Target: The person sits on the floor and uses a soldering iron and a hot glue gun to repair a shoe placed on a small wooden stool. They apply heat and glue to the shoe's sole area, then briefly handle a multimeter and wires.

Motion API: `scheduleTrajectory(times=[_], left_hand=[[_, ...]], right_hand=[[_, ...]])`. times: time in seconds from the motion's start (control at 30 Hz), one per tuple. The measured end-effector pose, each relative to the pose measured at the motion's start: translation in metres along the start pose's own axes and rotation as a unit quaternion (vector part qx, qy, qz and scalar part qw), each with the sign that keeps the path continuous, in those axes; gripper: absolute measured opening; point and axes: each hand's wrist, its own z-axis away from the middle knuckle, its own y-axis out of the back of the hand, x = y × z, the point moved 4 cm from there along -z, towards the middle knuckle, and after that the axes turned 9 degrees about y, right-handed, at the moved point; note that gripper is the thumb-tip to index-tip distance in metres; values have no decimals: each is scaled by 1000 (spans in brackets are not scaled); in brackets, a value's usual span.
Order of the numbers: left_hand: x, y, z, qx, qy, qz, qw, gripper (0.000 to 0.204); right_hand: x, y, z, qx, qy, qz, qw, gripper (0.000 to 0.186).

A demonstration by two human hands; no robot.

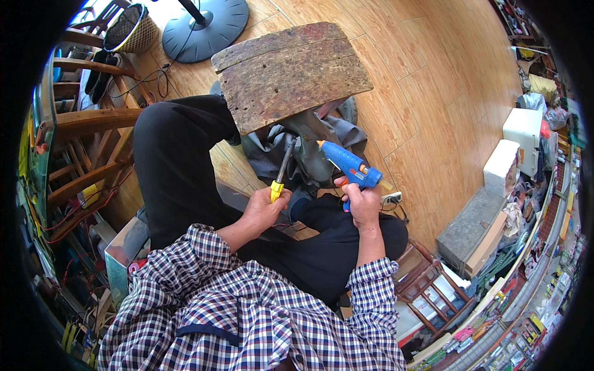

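My left hand (266,209) is closed around the yellow handle of a screwdriver (282,176), whose metal shaft points up and away from me. The shaft's tip meets grey material below the worn wooden board (291,74); whether it touches, I cannot tell. In my right hand (362,203) is a blue glue gun (349,162), gripped by its handle, its orange nozzle turned up and to the left. A glossy dark grey thing (314,162), perhaps a rubber boot, hangs from under the board beside the nozzle. Grey cloth (263,151) lies around it.
A round black stand base (204,31) and a woven basket (133,31) stand far left. Wooden chairs (93,123) crowd the left side. At right are a grey metal box (470,226), white boxes (502,167) and a small wooden chair (430,287). Wood-look floor (445,111) spreads beyond.
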Motion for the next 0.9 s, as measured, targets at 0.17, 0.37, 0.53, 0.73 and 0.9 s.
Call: scheduleTrajectory(times=[0.17,0.37,0.53,0.73,0.9], left_hand=[[-4,2,-1,5,-19,-31,999,26],[-5,1,-1,1,-19,-20,1000,26],[3,1,7,0,-3,-21,1000,25],[-1,1,2,-7,-21,-22,1000,24],[-3,1,2,-11,-12,-24,1000,22]], right_hand=[[3,-4,-3,-12,13,27,999,23],[1,-8,-5,-18,12,36,999,23],[1,-9,-5,-17,14,39,999,22],[1,-10,-7,-22,7,42,999,21],[1,-11,-7,-20,7,45,999,20]])
